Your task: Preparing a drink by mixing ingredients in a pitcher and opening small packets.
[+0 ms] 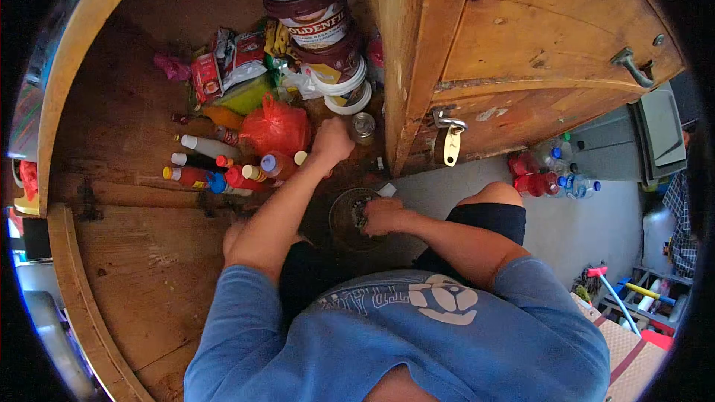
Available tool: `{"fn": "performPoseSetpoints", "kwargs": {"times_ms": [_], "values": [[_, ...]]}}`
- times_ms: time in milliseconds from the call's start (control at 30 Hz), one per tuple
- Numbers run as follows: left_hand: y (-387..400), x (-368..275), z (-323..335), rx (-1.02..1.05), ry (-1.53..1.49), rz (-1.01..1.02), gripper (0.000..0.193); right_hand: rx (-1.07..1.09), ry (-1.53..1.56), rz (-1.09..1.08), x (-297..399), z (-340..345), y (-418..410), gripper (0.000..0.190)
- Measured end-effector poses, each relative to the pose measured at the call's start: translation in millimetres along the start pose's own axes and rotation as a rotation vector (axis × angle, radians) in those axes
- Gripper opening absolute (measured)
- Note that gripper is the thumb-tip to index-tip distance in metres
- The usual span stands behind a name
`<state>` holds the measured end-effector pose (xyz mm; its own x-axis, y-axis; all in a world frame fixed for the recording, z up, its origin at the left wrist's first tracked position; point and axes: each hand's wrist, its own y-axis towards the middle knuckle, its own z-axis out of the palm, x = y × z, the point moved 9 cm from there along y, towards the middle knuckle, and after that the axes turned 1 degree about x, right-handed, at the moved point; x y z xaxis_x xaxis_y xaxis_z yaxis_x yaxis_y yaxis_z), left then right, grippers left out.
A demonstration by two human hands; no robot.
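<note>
My left hand [333, 142] reaches into an open wooden cupboard with its fingers curled, and whatever they may hold is hidden. Just right of it stands a small metal-topped container [363, 126]. A knotted red plastic bag [275, 125] lies on its other side, and capped bottles [272, 164] stand below, partly covered by my forearm. My right hand [385, 215] is lower, over the right side of a round, see-through container [342, 222] between my legs. Its fingertips are hidden, so a grip on the container cannot be made out. A small white piece [386, 190] shows beside that hand.
Stacked tubs [318, 25] and packets [240, 58] fill the cupboard's back. At right, the cupboard door [536, 67] carries a hanging padlock [448, 145]. Plastic bottles [550, 178] stand along the floor, and a red-headed brush [597, 272] lies lower right.
</note>
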<state>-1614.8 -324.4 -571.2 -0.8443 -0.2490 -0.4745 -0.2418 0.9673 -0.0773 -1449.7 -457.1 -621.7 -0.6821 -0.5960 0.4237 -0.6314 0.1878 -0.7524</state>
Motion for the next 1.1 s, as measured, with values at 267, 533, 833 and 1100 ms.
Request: {"fn": "performPoseSetpoints", "kwargs": {"times_ms": [267,533,833,1100], "values": [[-116.8,-28.0,-19.0,0.709,0.071,0.156,0.029,-0.217,0.126,-0.114,-3.4,-28.1,-11.2,0.046],[-145.8,-37.8,5.1,0.719,-0.002,0.249,0.044,-0.326,0.120,-0.217,7.9,-36.9,-16.6,0.045],[-149.6,-48.5,13.4,0.708,-0.059,0.347,0.028,-0.361,0.138,-0.226,9.0,-41.9,-25.6,0.041],[-143.6,-20.0,9.5,0.695,-0.355,0.163,0.025,-0.317,0.302,-0.225,-0.6,-52.3,-34.6,0.046]]}}
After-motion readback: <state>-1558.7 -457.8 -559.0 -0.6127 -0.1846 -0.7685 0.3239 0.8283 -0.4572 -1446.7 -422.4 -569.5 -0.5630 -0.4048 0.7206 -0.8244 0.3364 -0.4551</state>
